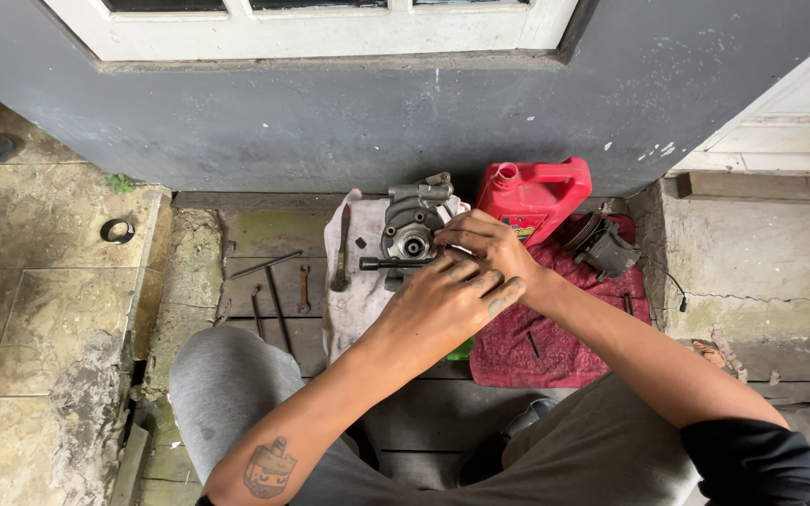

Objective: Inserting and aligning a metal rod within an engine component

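Red jug [534, 195] with multicoloured label [521, 229] stands against grey wall [330, 112].

Grey metal pump housing [412, 228], upright on white cloth's [353, 300] far edge; black socket wrench [396, 264] lying across its front.

The scene is lit evenly by soft, diffuse daylight; only faint shadows are cast. No glare is seen. Focus is kept sharp throughout, with slight wide-angle bending at the edges.
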